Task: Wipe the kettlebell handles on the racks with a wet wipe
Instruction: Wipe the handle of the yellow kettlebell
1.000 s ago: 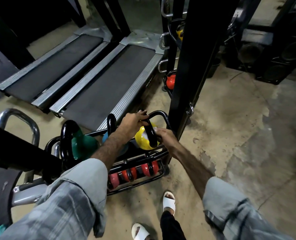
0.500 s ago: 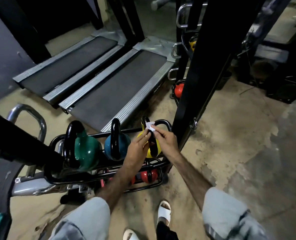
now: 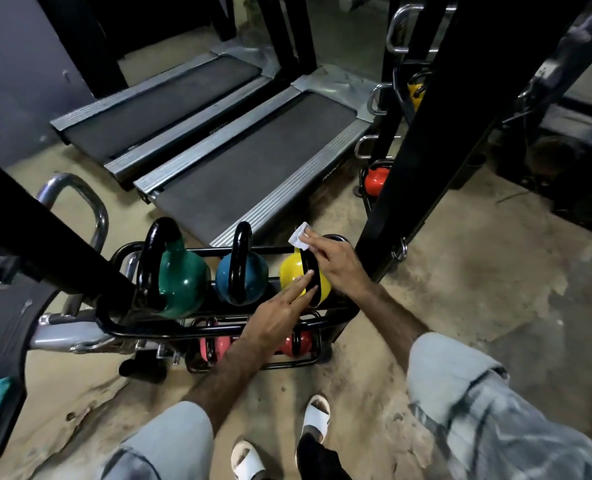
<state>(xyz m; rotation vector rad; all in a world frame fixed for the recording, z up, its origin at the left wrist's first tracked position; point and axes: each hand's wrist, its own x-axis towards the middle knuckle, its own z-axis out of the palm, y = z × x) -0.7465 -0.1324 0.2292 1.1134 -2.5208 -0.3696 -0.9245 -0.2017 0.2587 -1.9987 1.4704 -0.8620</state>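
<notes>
Wipe (image 3: 298,236) being pinched in right hand (image 3: 337,260) atop yellow kettlebell's handle (image 3: 311,271), looping toward viewer; left hand (image 3: 276,315) resting flat-fingered alongside, lower.

A gym is shown. 2 treadmills (image 3: 253,161) are set side by side on a worn concrete floor (image 3: 460,289), and a low black rack (image 3: 218,329) is loaded with coloured kettlebells (green (image 3: 180,282), blue (image 3: 249,275), yellow (image 3: 291,271), smaller red ones below). Black steel uprights (image 3: 426,133) are seen nearby.
</notes>
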